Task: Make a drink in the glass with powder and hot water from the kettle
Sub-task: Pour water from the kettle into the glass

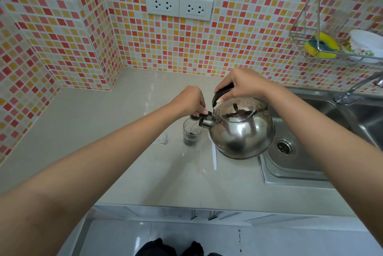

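A steel kettle (242, 133) is tilted to the left above the counter, its spout over a small clear glass (191, 134). A thin stream of water runs from the spout into the glass, which holds dark liquid and powder at the bottom. My right hand (240, 85) grips the kettle's black handle from above. My left hand (193, 101) pinches the black spout cap (195, 116) and holds it lifted open. A white plastic spoon (213, 155) lies on the counter, partly under the kettle.
A torn sachet scrap (163, 139) lies left of the glass. A steel sink (300, 152) with a tap (356, 88) sits to the right. A wire rack (331, 44) with a sponge and bowl hangs on the tiled wall. Wall sockets (179, 6) are behind.
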`<state>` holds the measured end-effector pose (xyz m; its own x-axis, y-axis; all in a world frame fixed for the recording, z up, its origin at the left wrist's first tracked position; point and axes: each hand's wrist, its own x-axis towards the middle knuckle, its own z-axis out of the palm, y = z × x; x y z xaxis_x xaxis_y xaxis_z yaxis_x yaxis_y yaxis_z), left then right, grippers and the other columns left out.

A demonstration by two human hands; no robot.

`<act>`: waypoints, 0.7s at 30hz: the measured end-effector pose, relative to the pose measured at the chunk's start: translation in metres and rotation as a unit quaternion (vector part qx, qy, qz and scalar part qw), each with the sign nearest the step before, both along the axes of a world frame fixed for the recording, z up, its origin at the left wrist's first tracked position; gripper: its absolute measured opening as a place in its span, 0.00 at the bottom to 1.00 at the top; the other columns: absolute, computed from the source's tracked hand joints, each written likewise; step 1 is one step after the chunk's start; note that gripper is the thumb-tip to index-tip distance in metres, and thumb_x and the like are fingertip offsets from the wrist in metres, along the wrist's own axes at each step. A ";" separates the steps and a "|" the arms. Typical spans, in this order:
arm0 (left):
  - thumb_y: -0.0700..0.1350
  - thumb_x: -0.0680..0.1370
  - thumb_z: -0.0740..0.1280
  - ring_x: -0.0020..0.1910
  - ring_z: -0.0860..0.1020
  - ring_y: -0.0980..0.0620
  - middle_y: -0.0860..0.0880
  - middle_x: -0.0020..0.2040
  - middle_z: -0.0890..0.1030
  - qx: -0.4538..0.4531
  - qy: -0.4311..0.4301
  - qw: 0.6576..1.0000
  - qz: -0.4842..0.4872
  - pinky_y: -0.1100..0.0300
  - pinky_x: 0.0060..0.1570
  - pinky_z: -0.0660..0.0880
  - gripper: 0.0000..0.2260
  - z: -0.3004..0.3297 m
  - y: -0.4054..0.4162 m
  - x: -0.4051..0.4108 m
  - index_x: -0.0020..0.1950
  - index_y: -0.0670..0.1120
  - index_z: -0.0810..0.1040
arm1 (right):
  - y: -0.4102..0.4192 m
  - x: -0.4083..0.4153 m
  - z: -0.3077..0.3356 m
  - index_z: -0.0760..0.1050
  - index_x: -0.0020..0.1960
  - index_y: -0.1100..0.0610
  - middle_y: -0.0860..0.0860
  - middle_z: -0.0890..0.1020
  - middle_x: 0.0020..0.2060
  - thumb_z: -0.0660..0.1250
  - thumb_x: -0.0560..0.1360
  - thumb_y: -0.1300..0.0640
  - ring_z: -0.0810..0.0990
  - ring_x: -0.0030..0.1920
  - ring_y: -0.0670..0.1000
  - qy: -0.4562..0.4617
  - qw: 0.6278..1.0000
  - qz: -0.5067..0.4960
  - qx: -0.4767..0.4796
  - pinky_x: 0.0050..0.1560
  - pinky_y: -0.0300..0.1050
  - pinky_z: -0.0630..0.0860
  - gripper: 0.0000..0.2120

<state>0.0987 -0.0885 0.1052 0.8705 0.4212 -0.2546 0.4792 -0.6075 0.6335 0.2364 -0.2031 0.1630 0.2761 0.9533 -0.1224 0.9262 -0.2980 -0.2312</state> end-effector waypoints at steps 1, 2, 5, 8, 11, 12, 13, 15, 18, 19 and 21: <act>0.41 0.72 0.74 0.38 0.80 0.48 0.37 0.44 0.85 0.001 0.001 1.000 -0.001 0.57 0.47 0.77 0.12 0.000 0.000 0.000 0.53 0.37 0.83 | 0.001 0.000 0.000 0.83 0.52 0.45 0.42 0.86 0.46 0.76 0.66 0.49 0.81 0.43 0.44 -0.001 1.000 0.000 -0.001 0.47 0.50 0.79 0.14; 0.41 0.72 0.74 0.38 0.80 0.48 0.37 0.44 0.85 0.000 0.001 1.000 -0.002 0.57 0.46 0.77 0.12 -0.001 0.000 0.000 0.53 0.37 0.83 | 0.001 0.001 0.000 0.83 0.52 0.45 0.42 0.86 0.46 0.76 0.66 0.49 0.81 0.43 0.44 -0.001 1.000 0.000 -0.003 0.47 0.50 0.79 0.14; 0.42 0.72 0.74 0.38 0.80 0.48 0.37 0.44 0.85 0.003 0.002 1.000 -0.004 0.56 0.47 0.77 0.12 -0.001 0.000 0.001 0.53 0.37 0.84 | 0.002 0.002 -0.001 0.83 0.53 0.45 0.41 0.86 0.47 0.76 0.66 0.48 0.80 0.43 0.43 0.000 1.000 -0.001 -0.009 0.47 0.49 0.79 0.15; 0.42 0.72 0.74 0.37 0.80 0.48 0.37 0.44 0.85 0.003 0.003 1.000 -0.005 0.57 0.47 0.78 0.12 -0.001 0.001 0.002 0.53 0.37 0.83 | 0.003 0.003 -0.001 0.83 0.53 0.45 0.41 0.86 0.47 0.76 0.66 0.48 0.79 0.42 0.43 0.000 1.000 0.001 -0.007 0.45 0.47 0.78 0.15; 0.41 0.72 0.74 0.37 0.80 0.49 0.37 0.44 0.85 0.004 0.002 1.000 -0.006 0.61 0.41 0.75 0.12 -0.002 0.001 0.002 0.53 0.37 0.83 | 0.002 0.003 -0.001 0.83 0.52 0.45 0.42 0.86 0.46 0.76 0.66 0.49 0.79 0.41 0.42 0.001 1.000 0.003 -0.004 0.44 0.46 0.77 0.15; 0.41 0.72 0.73 0.37 0.80 0.49 0.37 0.44 0.85 0.005 0.003 1.000 -0.006 0.61 0.41 0.75 0.12 -0.002 0.001 0.003 0.53 0.37 0.83 | 0.002 0.003 -0.001 0.83 0.52 0.45 0.42 0.86 0.46 0.76 0.66 0.49 0.79 0.41 0.43 0.002 1.000 0.003 -0.004 0.44 0.47 0.78 0.14; 0.41 0.72 0.73 0.36 0.80 0.49 0.38 0.44 0.85 0.005 0.003 1.000 -0.007 0.60 0.42 0.76 0.12 -0.001 0.001 0.003 0.53 0.37 0.83 | 0.002 0.004 -0.001 0.83 0.52 0.45 0.42 0.86 0.46 0.76 0.66 0.49 0.80 0.42 0.43 0.002 1.000 0.003 -0.004 0.45 0.48 0.78 0.14; 0.42 0.72 0.73 0.34 0.79 0.50 0.39 0.42 0.85 0.007 0.004 1.000 -0.007 0.62 0.39 0.75 0.12 -0.001 0.001 0.004 0.53 0.37 0.83 | 0.002 0.004 -0.001 0.83 0.52 0.45 0.42 0.86 0.46 0.76 0.66 0.49 0.80 0.42 0.43 0.004 1.000 0.002 -0.004 0.45 0.48 0.78 0.14; 0.42 0.72 0.74 0.31 0.77 0.53 0.40 0.40 0.84 0.009 0.005 1.000 -0.007 0.66 0.32 0.70 0.12 -0.001 0.001 0.004 0.52 0.37 0.84 | 0.002 0.005 -0.001 0.83 0.52 0.45 0.42 0.86 0.46 0.76 0.66 0.49 0.80 0.42 0.44 0.007 1.000 0.003 -0.004 0.46 0.47 0.78 0.14; 0.42 0.72 0.74 0.32 0.78 0.52 0.40 0.41 0.84 0.010 0.006 1.000 -0.006 0.66 0.31 0.70 0.12 -0.001 0.001 0.004 0.52 0.37 0.84 | 0.002 0.005 -0.001 0.83 0.52 0.45 0.42 0.86 0.46 0.76 0.66 0.49 0.80 0.42 0.44 0.008 1.000 0.004 -0.006 0.46 0.48 0.78 0.14; 0.42 0.72 0.74 0.32 0.78 0.51 0.40 0.40 0.84 0.009 0.008 1.000 -0.005 0.66 0.33 0.72 0.12 -0.002 0.001 0.004 0.52 0.37 0.84 | 0.002 0.004 -0.001 0.83 0.52 0.45 0.42 0.86 0.47 0.76 0.66 0.49 0.81 0.43 0.45 0.006 1.000 0.006 -0.008 0.46 0.49 0.79 0.15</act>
<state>0.1030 -0.0876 0.1034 0.8710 0.4163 -0.2607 0.4822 -0.6233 0.6156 0.2406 -0.2010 0.1619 0.2628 0.9544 -0.1413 0.9268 -0.2905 -0.2379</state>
